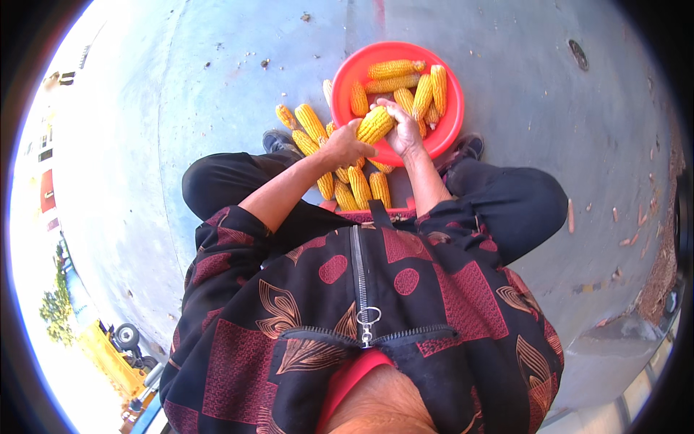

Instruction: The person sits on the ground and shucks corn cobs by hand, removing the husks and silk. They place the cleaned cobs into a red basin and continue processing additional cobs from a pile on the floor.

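Observation:
An ear of yellow corn [375,126] is held between both hands, over the near part of a red plastic basin [460,103]. My left hand [345,145] grips its lower left end, and my right hand [403,130] has hold of its upper right end. Several ears of yellow corn [393,69] lie inside the basin. More corn ears [359,185] are heaped on the ground between my legs, left of and below the basin. A pale cob [327,91] shows partly beside the basin's left rim.
My bent legs and dark shoes [277,142] flank the corn and basin on the concrete ground [217,92]. Bare cobs [571,216] lie scattered at the right. Part of a yellow vehicle [108,358] stands at the far lower left.

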### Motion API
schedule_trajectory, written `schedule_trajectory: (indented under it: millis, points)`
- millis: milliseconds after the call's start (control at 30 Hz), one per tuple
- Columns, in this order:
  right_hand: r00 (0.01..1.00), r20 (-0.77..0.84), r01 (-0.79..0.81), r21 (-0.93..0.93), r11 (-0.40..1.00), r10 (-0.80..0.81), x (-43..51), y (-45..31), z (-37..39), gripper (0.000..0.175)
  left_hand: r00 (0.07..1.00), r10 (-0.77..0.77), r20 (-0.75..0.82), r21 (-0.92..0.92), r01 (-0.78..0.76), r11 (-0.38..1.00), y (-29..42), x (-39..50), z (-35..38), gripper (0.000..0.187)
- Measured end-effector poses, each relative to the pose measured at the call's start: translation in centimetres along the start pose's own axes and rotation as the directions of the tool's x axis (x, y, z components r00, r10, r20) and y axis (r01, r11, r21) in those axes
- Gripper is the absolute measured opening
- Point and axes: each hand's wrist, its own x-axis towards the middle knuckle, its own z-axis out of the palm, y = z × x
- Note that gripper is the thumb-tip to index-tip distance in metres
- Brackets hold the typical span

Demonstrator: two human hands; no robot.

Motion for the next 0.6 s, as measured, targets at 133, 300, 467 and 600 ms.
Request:
schedule_trajectory:
  millis: [133, 300, 467, 600]
  points:
    - [0.993, 0.115, -0.051, 0.085, 0.995, 0.041, 0.5, 0.2, 0.2, 0.040, 0.998, 0.020, -0.060, 0.297, -0.001, 0.955, -1.7, 1.8, 0.3, 0.085]
    - [0.984, 0.161, -0.083, 0.021, 0.996, 0.078, 0.1, 0.7, 0.0, 0.027, 0.970, 0.206, -0.132, 0.120, -0.191, 0.974, -4.7, 3.1, 2.4, 0.072]
    - [0.994, -0.106, 0.010, -0.242, 0.970, -0.037, 1.4, 1.9, -2.2, 0.025, 0.999, 0.053, -0.009, 0.066, -0.052, 0.997, -2.4, 0.7, 1.7, 0.071]
    - [0.992, -0.113, 0.017, -0.255, 0.967, -0.047, 2.5, 1.8, -3.1, 0.027, 0.998, 0.054, 0.007, 0.115, -0.055, 0.992, -0.5, -0.6, 1.2, 0.075]
